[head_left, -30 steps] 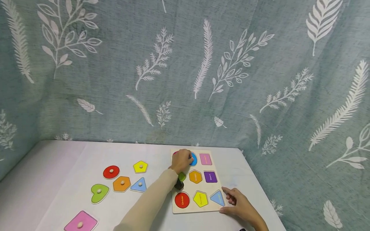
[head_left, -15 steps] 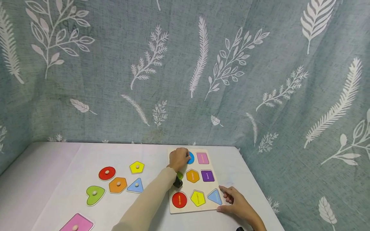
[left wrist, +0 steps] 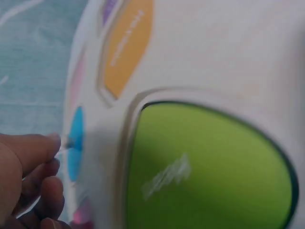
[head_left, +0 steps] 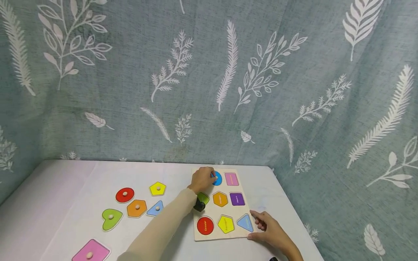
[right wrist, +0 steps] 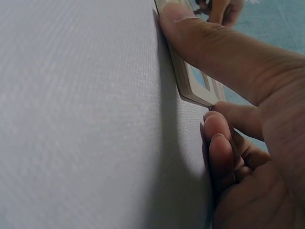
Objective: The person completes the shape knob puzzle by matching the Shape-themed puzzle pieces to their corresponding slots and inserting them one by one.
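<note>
Grey-green cloth (head_left: 130, 72) printed with pale leaves hangs beyond the white table (head_left: 62, 214) and down both sides. Loose knobbed pieces lie on the left: a pink one (head_left: 94, 249) nearest, then a green heart (head_left: 113, 222), a red round (head_left: 121, 197), an orange hexagon (head_left: 132, 210), a blue triangle (head_left: 153, 212) and, farther off, a yellow pentagon (head_left: 155, 191). With my left hand (head_left: 200, 179) I pinch the knob of a blue round piece (head_left: 218, 181) in the middle of the board's far row. My right thumb and forefinger hold the near right corner of that board (head_left: 228, 210); the right hand's (head_left: 271, 232) wrist sits over the table.
</note>
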A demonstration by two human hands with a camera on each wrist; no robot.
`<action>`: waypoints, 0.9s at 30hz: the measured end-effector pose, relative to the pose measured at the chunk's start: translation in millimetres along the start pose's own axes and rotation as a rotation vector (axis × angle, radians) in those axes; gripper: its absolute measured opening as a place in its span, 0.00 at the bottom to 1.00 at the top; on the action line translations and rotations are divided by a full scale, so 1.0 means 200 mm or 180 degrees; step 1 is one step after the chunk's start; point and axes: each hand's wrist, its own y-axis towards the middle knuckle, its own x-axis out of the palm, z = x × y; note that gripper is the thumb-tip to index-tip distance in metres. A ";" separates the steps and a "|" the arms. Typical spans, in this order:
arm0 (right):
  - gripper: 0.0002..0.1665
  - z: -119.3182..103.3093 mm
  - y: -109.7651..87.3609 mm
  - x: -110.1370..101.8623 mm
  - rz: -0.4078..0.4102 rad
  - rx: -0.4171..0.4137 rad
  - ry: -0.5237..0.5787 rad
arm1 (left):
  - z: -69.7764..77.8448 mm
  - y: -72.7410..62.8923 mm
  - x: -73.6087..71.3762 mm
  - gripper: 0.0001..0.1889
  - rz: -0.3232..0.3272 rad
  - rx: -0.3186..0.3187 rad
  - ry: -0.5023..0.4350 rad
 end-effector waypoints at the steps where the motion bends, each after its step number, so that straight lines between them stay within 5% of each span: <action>1: 0.56 0.00 0.00 0.00 0.0010 0.0013 -0.0011 | 0.00 0.00 -0.02 0.06 -0.0012 0.0037 -0.0057; 11: 0.55 -0.01 -0.01 0.01 0.0040 0.0029 -0.0069 | -0.02 -0.09 -0.24 0.03 -0.0012 0.0232 -0.0270; 21: 0.58 0.00 -0.03 0.03 0.0139 0.0226 -0.0113 | -0.02 -0.27 -0.44 0.04 0.0058 0.0543 -0.0209; 27: 0.59 -0.02 -0.02 0.04 0.0125 0.0169 -0.0131 | -0.09 -0.37 -0.59 0.03 0.0265 0.0520 -0.0130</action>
